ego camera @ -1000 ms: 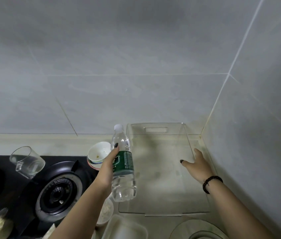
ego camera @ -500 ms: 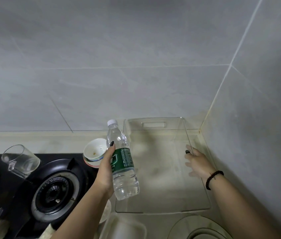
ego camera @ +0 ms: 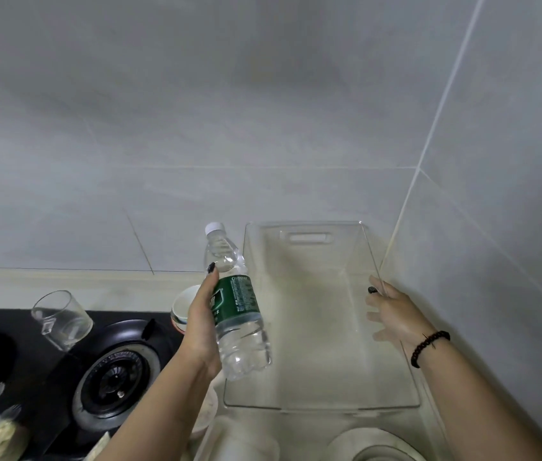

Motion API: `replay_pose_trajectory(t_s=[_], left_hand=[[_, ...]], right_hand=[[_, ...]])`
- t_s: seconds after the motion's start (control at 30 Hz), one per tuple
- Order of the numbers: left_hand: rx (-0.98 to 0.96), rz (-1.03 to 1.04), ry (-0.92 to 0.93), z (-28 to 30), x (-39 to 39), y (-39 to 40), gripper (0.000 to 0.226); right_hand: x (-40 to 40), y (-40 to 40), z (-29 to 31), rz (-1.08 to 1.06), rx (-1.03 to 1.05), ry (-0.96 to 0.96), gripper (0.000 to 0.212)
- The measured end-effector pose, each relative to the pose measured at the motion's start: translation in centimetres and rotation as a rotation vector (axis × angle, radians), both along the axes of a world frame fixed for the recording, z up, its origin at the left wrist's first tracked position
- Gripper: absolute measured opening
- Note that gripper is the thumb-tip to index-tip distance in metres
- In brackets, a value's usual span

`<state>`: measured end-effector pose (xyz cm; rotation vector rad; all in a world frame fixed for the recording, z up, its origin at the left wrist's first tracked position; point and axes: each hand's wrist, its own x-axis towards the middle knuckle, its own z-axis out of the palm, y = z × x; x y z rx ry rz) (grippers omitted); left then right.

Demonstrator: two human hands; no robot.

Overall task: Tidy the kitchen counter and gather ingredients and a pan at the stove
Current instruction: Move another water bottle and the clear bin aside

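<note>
Counter: bin seemingly shifted rightward.

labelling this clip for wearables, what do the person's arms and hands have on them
Both forearms are bare, with no sleeves in view. The right hand has a bracelet of dark round beads at the wrist. Nails on both hands carry dark, near-black polish, seen on the left hand at the thumb. No rings, watch or gloves show.

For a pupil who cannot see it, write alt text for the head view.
A left hand holds a green-labelled water bottle beside a clear plastic bin whose right wall the right hand grips, in a tiled corner; a gas burner sits left.
</note>
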<state>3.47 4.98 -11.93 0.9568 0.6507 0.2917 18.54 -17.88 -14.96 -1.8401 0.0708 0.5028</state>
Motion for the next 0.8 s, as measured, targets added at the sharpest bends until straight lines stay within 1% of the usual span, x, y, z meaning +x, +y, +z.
replay_pose_trajectory(t_s=[0.03, 0.07, 0.17, 0.27, 0.37, 0.53, 0.63, 0.67, 0.7, 0.8], left_hand=[[0.009, -0.008, -0.015, 0.4, -0.3, -0.1, 0.068], [0.011, -0.009, -0.021, 0.9, -0.8, -0.3, 0.066], [-0.010, -0.060, -0.078, 2.2, -2.1, -0.6, 0.049], [-0.015, -0.075, -0.090, 3.6, -4.3, -1.0, 0.051], [0.017, -0.023, -0.082, 4.3, -6.5, -0.6, 0.052], [0.013, 0.054, -0.113, 5.6, -10.7, 0.4, 0.052], [-0.012, 0.123, -0.186, 6.7, -13.7, 1.5, 0.045], [-0.015, 0.142, -0.197, 7.0, -14.6, 1.8, 0.045], [-0.006, 0.179, -0.208, 7.5, -16.1, 2.3, 0.044], [0.060, 0.268, -0.204, 8.1, -19.0, 3.2, 0.039]], right_hand=[[-0.4, -0.1, 0.7, 0.003, 0.002, -0.003, 0.035], [-0.8, -0.1, 1.4, 0.012, -0.001, -0.013, 0.030], [-1.9, 0.0, 2.9, 0.032, 0.025, -0.055, 0.024], [-3.6, 0.2, 4.3, 0.070, 0.044, -0.113, 0.019], [-5.3, 0.7, 5.7, 0.121, 0.035, -0.139, 0.018], [-8.1, 3.0, 7.6, 0.230, -0.004, -0.146, 0.027], [-9.9, 5.0, 8.4, 0.298, -0.025, -0.185, 0.047], [-10.4, 5.6, 8.5, 0.320, -0.021, -0.192, 0.049], [-11.3, 6.8, 8.8, 0.357, -0.016, -0.202, 0.045], [-13.3, 9.1, 9.5, 0.420, 0.032, -0.206, 0.012]])
